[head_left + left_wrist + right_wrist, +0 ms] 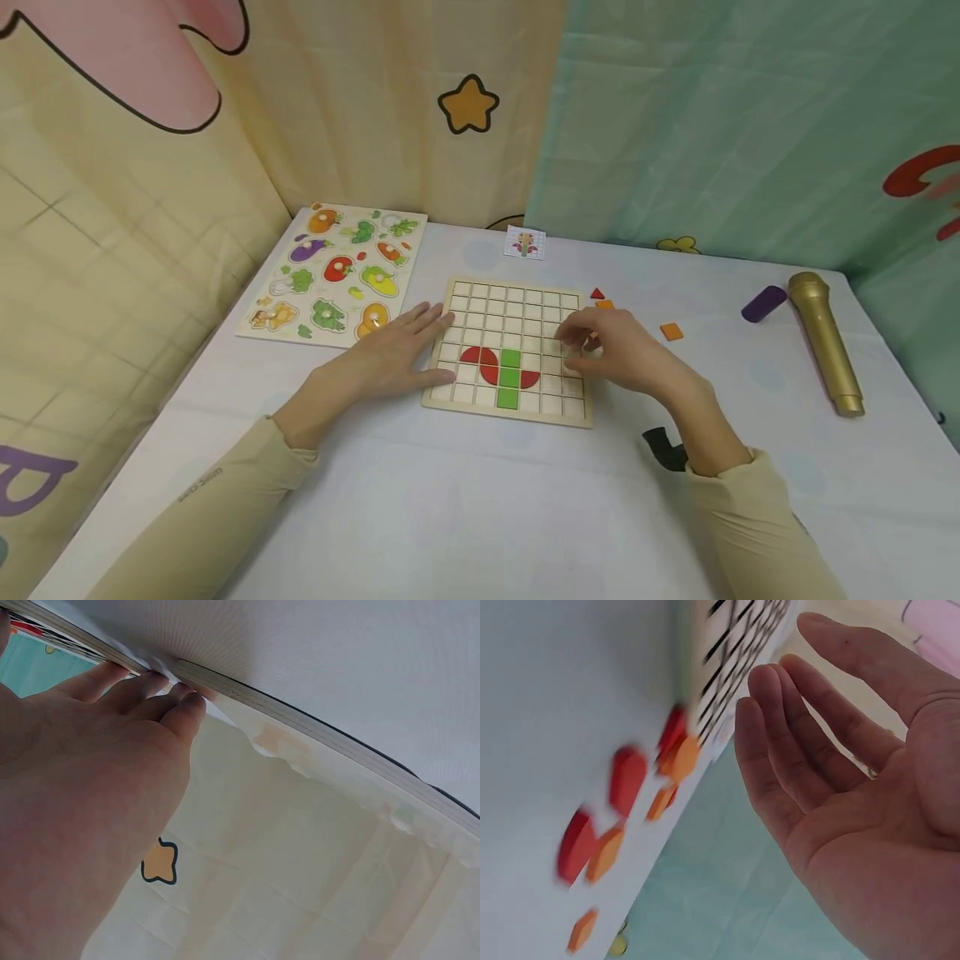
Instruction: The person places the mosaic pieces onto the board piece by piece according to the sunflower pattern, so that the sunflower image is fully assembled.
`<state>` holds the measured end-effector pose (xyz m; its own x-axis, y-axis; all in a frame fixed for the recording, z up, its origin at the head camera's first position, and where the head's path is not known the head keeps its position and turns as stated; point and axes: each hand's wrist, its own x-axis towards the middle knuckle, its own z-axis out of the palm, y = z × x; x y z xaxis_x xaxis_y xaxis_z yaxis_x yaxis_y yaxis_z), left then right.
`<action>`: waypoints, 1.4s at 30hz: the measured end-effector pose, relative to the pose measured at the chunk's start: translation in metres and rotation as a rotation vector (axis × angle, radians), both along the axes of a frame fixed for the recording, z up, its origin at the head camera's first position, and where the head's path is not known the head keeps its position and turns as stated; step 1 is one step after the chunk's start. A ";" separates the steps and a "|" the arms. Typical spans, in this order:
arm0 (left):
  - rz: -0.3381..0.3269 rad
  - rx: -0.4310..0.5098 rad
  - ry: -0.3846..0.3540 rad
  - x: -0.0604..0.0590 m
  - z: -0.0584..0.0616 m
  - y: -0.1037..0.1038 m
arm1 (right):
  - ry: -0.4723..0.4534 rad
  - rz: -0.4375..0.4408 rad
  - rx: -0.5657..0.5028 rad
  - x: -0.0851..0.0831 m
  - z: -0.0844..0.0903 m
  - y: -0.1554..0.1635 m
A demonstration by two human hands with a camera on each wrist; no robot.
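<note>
A wooden grid board point(551, 406) lies in the middle of the table, with red rounded pieces point(480, 361) and green squares point(510, 377) set in its lower rows. My left hand point(408, 346) lies flat on the table, and its straight fingers point(142, 686) touch the board's left edge point(300, 720). My right hand point(592, 342) hovers over the board's right side; in the right wrist view its fingers point(802, 742) are relaxed and hold nothing. Loose red and orange pieces point(630, 802) lie beside the board, among them a red triangle point(597, 293) and an orange square point(671, 332).
A vegetable peg puzzle point(337, 275) lies at the back left and a small pattern card point(525, 243) behind the board. A gold microphone point(825, 342) and a purple block point(763, 303) sit at the right. A black object point(663, 446) lies by my right wrist. Curtains surround the table.
</note>
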<state>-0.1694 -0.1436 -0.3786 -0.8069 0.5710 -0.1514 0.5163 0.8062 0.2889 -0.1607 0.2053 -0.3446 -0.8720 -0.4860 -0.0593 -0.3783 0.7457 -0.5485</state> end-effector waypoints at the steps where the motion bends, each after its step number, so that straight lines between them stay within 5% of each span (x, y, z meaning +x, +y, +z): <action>1: -0.001 0.001 0.000 0.000 0.000 0.000 | 0.000 -0.015 -0.001 0.002 0.001 0.007; 12: -0.004 0.012 0.004 0.001 0.002 0.000 | -0.004 -0.188 0.091 0.016 -0.008 0.068; 24: -0.003 0.016 -0.002 0.000 -0.001 -0.002 | -0.047 -0.257 0.162 0.016 -0.015 0.070; 33: 0.003 -0.003 -0.005 -0.001 0.000 -0.001 | 0.000 -0.241 0.120 0.019 -0.013 0.065; 42: 0.008 -0.004 -0.013 0.000 -0.001 0.000 | 0.063 -0.095 0.016 0.011 -0.011 0.024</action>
